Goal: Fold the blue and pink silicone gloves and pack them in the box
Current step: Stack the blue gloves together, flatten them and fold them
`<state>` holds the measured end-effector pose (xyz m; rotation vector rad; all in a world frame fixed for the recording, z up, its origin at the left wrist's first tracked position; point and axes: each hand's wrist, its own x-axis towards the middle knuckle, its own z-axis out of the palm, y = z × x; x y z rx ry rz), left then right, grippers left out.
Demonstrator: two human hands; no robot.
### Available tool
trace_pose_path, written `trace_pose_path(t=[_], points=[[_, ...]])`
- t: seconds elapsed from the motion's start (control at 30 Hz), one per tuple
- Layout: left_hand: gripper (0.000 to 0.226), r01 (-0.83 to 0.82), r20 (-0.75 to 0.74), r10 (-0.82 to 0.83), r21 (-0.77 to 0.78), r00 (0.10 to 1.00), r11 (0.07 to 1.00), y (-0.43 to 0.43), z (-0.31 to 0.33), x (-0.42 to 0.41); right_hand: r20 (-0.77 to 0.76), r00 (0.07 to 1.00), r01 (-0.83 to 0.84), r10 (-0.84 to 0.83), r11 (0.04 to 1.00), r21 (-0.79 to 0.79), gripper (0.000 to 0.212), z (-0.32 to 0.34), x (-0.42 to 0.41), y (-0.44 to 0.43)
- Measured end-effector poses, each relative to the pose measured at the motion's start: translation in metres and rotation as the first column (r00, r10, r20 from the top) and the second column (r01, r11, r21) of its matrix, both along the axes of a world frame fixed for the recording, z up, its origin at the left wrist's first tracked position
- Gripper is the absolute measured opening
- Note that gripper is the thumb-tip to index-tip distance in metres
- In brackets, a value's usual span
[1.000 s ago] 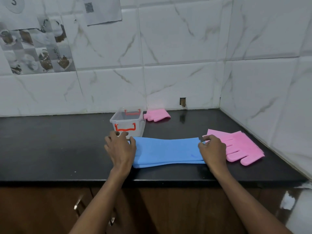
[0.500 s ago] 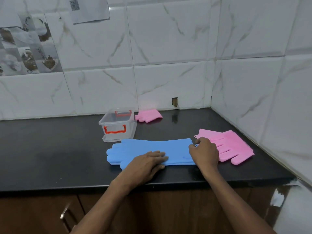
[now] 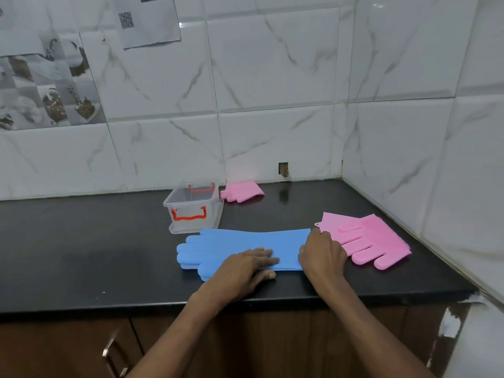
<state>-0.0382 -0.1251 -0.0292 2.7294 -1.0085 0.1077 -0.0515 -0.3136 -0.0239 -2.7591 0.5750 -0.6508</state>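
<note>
A person's two bare hands work on a black counter [image 3: 81, 255], seen from above.

Count: two hands, one clear box, two pink gloves and one flat blue stack. The stack shows two layers at its finger end, so it appears to be a pair.

The right hand [image 3: 321, 255] has its fingers curled down over the cuff end of the blue gloves [image 3: 245, 238], gripping that edge. The left hand [image 3: 242, 268] lies just left of that grip, palm down with straight fingers, pressing on the middle of the blue gloves and holding nothing. The blue gloves stretch leftward from the grip, and their fingers point away from it.

Just right of the grip, touching the cuff end, the near pink glove [image 3: 365, 238] lies flat with its bristled fingers pointing right. Beyond the left hand, past the far edge of the blue gloves, stands the box [image 3: 196, 225], lidless, with orange handles. The folded pink glove [image 3: 242, 190] lies behind the box to its right, near the tiled wall.

A second ago the left hand was at the far left end of the blue gloves, covering their fingers. It has since come to the middle, and the glove fingers now show. The right hand stays on the cuff. The box and both pink gloves lie where they were.
</note>
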Motion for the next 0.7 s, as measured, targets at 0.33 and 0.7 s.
trace_pose_path(t=[0.33, 0.7], points=[[0.047, 0.02, -0.272, -0.103, -0.293, 0.957, 0.956, -0.006, 0.024, -0.006, 0.073, 0.856, -0.516, 0.512, 0.856, 0.034, 0.04, -0.01, -0.025, 0.001], [0.067, -0.277, -0.011, 0.281, 0.123, 0.96, 0.953, 0.055, -0.007, 0.05, -0.17, 0.925, -0.341, 0.341, 0.94, 0.027, 0.033, 0.014, -0.003, 0.054]])
